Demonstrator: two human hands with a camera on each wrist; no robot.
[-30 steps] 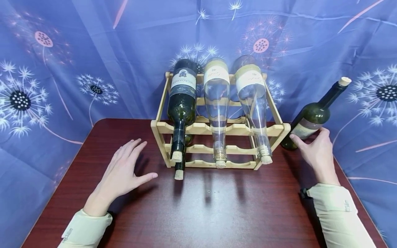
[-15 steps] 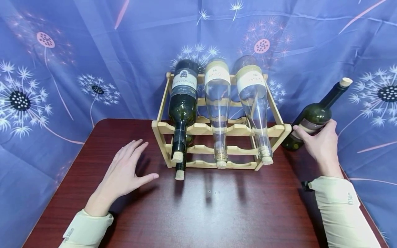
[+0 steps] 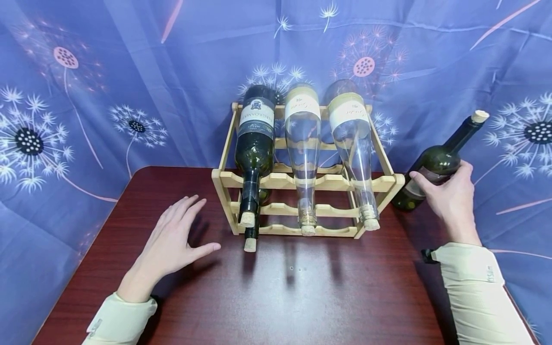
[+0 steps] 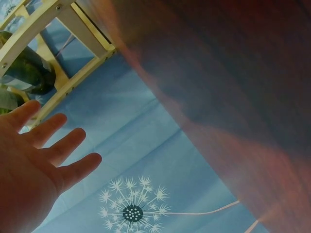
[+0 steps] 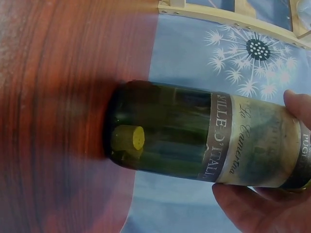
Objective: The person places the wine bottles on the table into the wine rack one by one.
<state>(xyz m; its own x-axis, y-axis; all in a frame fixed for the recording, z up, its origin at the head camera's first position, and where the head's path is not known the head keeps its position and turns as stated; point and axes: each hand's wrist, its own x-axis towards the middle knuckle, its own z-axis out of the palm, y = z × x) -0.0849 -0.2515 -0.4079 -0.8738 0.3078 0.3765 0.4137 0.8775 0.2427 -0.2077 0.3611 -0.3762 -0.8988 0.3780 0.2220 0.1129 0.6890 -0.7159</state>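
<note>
A corked dark green wine bottle stands at the right of the wooden wine rack, its neck pointing up and right in the head view. My right hand grips it around the label, thumb on the near left side. In the right wrist view, its base is right at the tabletop and a yellowish cork-like piece shows through the glass low in the body. My left hand is held left of the rack, fingers spread and holding nothing; the left wrist view shows those fingers extended.
Across the rack's top lie a dark labelled bottle and two clear bottles, corks toward me. Beneath the dark one, another bottle's cork pokes out lower down. Blue floral cloth hangs behind the reddish-brown table.
My right hand has shifted slightly up and right around the bottle, covering more of its label. The left hand and the racked bottles stay essentially where they were.
</note>
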